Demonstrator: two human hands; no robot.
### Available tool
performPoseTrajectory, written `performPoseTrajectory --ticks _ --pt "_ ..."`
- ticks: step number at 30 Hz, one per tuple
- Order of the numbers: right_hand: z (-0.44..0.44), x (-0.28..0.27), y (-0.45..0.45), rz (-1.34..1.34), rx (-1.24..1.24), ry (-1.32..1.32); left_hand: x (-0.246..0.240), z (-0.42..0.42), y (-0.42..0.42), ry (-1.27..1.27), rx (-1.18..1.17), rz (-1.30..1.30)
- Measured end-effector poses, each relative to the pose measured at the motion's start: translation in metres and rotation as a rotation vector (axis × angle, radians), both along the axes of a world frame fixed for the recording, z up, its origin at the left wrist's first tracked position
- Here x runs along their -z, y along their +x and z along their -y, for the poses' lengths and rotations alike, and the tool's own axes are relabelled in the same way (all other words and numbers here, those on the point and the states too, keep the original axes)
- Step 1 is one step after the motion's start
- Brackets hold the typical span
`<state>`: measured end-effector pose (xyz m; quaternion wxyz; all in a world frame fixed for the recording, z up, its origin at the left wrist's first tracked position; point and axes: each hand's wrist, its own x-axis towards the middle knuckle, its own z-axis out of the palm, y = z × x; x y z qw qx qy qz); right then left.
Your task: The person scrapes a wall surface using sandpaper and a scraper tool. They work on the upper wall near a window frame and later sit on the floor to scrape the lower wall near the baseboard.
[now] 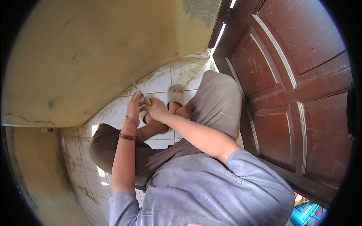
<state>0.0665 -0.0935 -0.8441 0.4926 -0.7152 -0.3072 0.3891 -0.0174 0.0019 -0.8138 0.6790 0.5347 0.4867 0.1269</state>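
Observation:
My right hand (pixel 156 109) grips the yellowish handle (pixel 148 101) of a thin, flat-bladed hand tool, which may be a knife or a scraper. Its grey metal blade (pixel 135 84) slants up and left towards the wall. Close against the blade is my left hand (pixel 133 108), fingers stretched out along it and partly hiding it. Whether those fingers pinch the blade or only touch it cannot be made out. Both hands are over the floor between my bent knees.
White floor tiles (pixel 157 72) with brown stains lie below. A scuffed yellow wall (pixel 93 56) rises in front and to the left. On the right stands a dark red panelled wooden door (pixel 265 65), near my right knee. A blue plastic basket (pixel 304 213) is at lower right.

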Motion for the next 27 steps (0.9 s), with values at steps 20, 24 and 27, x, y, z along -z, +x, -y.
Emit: performPoseTrajectory --ticks 20,24,27 --pt "0.019 0.11 0.081 0.47 -0.063 -0.315 -0.012 0.027 0.099 0.582 0.46 -0.102" --pt "0.063 0.063 0.087 0.456 0.13 -0.433 -0.007 0.053 0.119 0.581 0.538 -0.077" --pt "0.066 0.05 0.093 0.002 0.563 -0.319 0.003 0.074 0.117 0.69 0.612 -0.141"
